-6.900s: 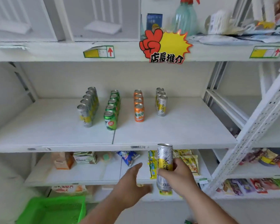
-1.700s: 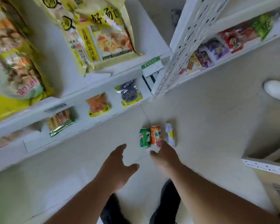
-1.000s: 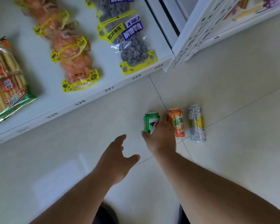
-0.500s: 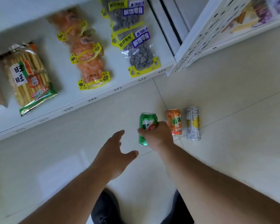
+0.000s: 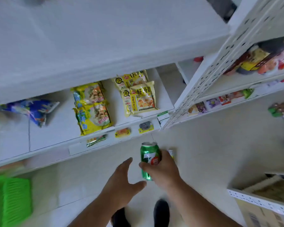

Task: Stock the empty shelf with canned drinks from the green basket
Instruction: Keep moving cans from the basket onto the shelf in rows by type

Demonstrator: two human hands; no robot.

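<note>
My right hand (image 5: 164,171) grips a green soda can (image 5: 149,158) upright, lifted above the floor in front of the lower shelves. Behind that hand a sliver of a pale yellow-and-silver can (image 5: 171,153) shows on the floor. My left hand (image 5: 121,182) hovers just left of the green can, fingers spread and holding nothing. The green basket (image 5: 10,199) sits on the floor at the lower left, blurred. The broad white drinks shelf (image 5: 105,38) fills the top of the view; its cans are out of sight.
Yellow noodle packs (image 5: 92,107) and soup packs (image 5: 138,95) lie on the shelf below. A perforated white upright (image 5: 208,76) stands to the right with snack shelves behind it. A cardboard box (image 5: 266,210) sits at the lower right. My shoes (image 5: 161,212) are below.
My right hand has lifted the green can off the floor, away from the orange and pale cans. The view has risen from the bottom shelf toward the upper shelves; the basket has come into sight.
</note>
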